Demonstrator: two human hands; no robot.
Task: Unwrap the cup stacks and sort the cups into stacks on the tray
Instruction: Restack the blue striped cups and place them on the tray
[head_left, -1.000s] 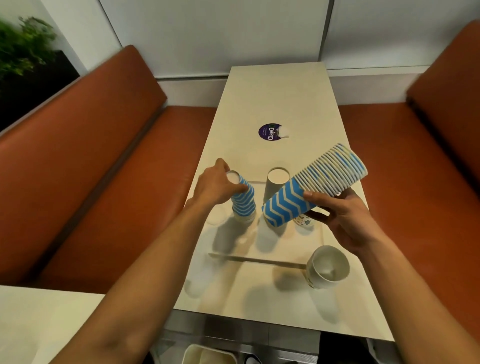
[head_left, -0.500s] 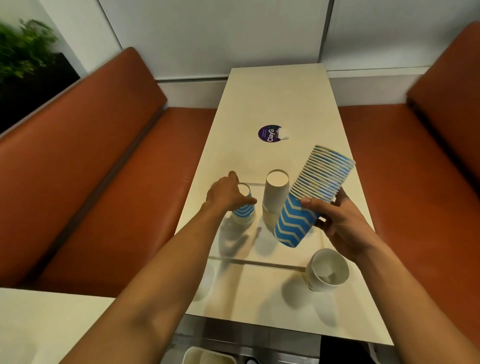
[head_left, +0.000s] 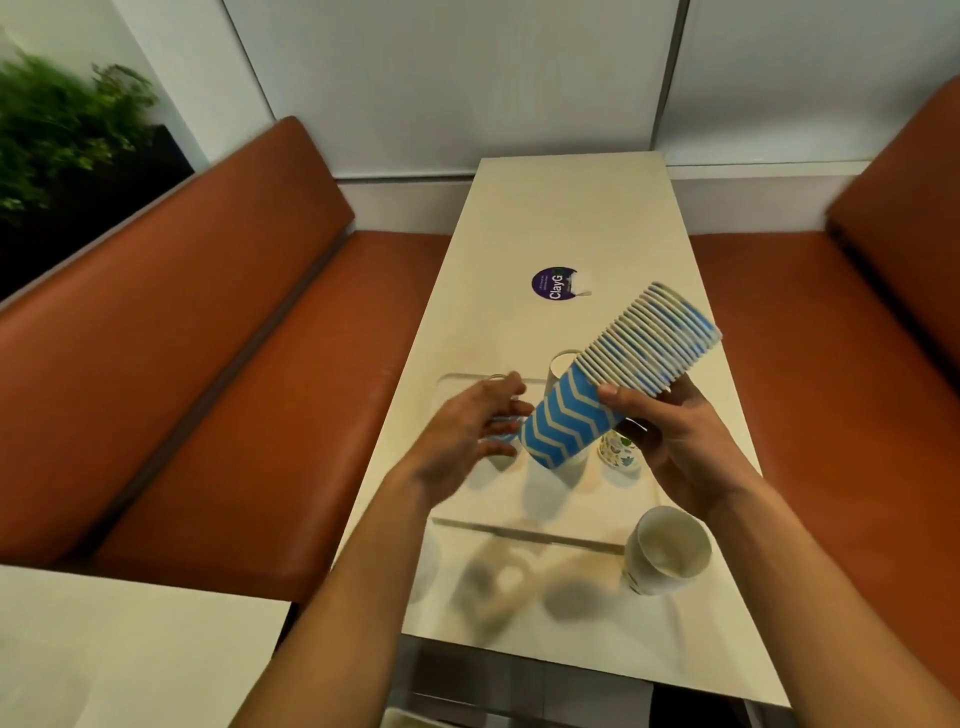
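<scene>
1. Risk: the right hand (head_left: 675, 447) alone holds the tilted blue cup stack (head_left: 623, 364). Tugging off its bottom cup could drag several loose or knock over the white cups (head_left: 560, 366) below.
2. The right hand's fingers and thumb curl round the stack's middle.
3. The left hand (head_left: 467, 431) is spread and holds nothing, its fingertips just beside the bottom cup. Blur hides whether they touch it.
4. The stack hangs above the tray (head_left: 519, 531).

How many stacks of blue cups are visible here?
2: a tall stack in the right hand, a short stack on the tray, partly hidden behind the left hand.
</scene>
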